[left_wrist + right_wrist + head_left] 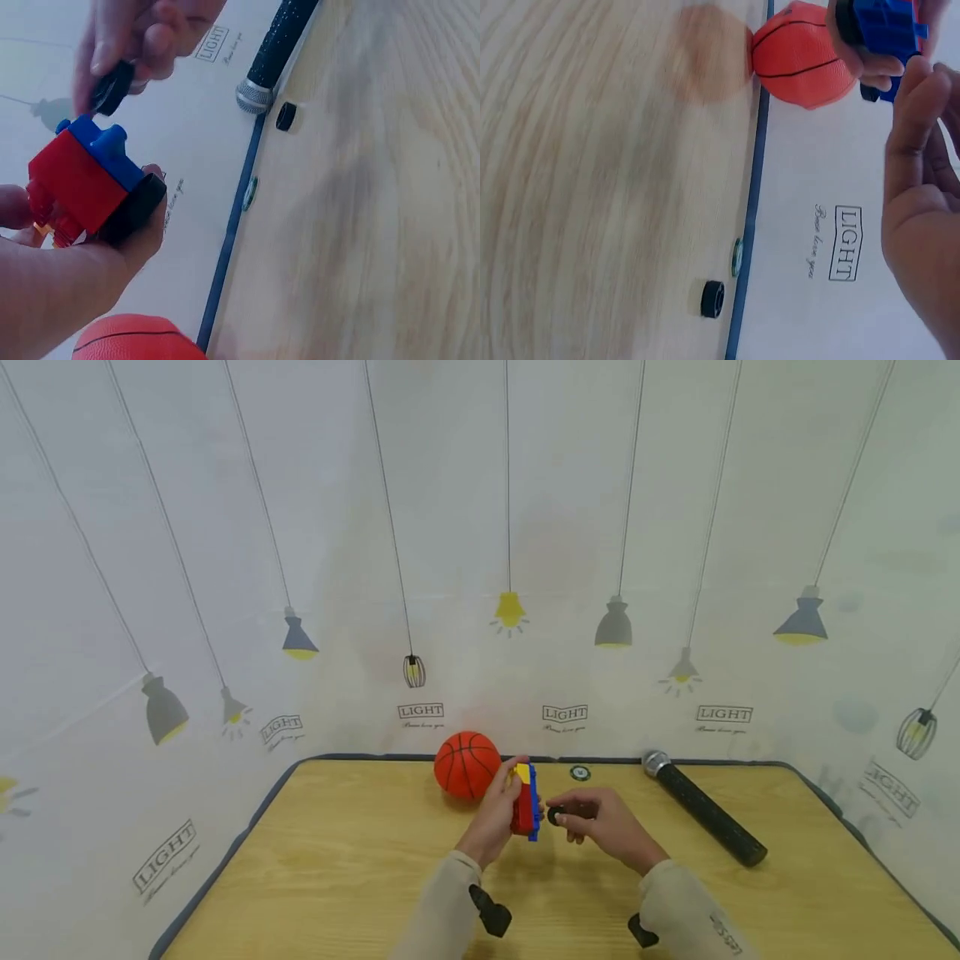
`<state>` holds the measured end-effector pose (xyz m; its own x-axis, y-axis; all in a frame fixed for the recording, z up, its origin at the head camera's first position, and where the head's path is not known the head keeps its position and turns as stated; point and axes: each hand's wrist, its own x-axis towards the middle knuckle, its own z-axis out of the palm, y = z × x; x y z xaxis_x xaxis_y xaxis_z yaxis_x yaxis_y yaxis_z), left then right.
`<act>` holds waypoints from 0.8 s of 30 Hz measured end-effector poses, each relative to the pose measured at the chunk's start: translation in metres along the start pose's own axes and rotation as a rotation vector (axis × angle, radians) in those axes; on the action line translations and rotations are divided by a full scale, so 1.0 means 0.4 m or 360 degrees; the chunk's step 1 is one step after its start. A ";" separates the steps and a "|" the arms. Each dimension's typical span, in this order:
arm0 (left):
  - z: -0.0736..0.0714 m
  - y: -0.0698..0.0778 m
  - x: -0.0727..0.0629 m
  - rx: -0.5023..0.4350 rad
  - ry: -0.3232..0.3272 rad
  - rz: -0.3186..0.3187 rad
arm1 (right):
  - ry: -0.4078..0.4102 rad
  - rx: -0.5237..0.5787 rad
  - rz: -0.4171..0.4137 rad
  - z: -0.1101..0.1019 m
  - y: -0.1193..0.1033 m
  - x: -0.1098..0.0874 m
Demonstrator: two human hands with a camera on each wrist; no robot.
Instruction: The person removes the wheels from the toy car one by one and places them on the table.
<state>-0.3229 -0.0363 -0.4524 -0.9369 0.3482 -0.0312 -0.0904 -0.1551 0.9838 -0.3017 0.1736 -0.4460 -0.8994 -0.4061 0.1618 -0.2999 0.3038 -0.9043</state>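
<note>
My left hand (pixel 490 821) grips a small toy car (pixel 524 806) of red, blue and yellow plastic above the table. Its blue underside is turned toward my right hand (pixel 609 828). One black wheel (pixel 137 208) sits on the car, close to the left fingers in the left wrist view. Between thumb and fingertips, my right hand pinches a loose black wheel (pixel 114 88), held beside a bare blue axle end. Another black wheel (pixel 712 299) stands on the tabletop near its back edge; the head view does not clearly show it.
An orange-red toy basketball (pixel 467 766) stands at the back, left of the hands. Behind them lies a green-and-white round chip (pixel 580 773). A black microphone (pixel 705 808) lies to the right on the wooden table (pixel 315 852). A lamp-print wall covering (pixel 465 527) rises behind.
</note>
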 end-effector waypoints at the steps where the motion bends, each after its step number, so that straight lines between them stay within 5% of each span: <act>1: -0.001 0.006 0.002 -0.0025 -0.0007 0.0014 | 0.0019 0.0007 0.0013 -0.009 0.002 -0.002; 8: -0.016 0.002 0.004 -0.0226 -0.0005 0.0007 | 0.0129 -0.0041 0.0092 -0.054 0.024 -0.012; 24: -0.032 -0.010 -0.001 -0.0336 0.0002 -0.0041 | 0.0373 -0.0136 0.0338 -0.151 0.089 -0.021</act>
<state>-0.3265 -0.0476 -0.4584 -0.9338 0.3535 -0.0562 -0.1829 -0.3363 0.9238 -0.3241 0.2399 -0.4559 -0.9905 -0.1195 0.0684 -0.1142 0.4358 -0.8928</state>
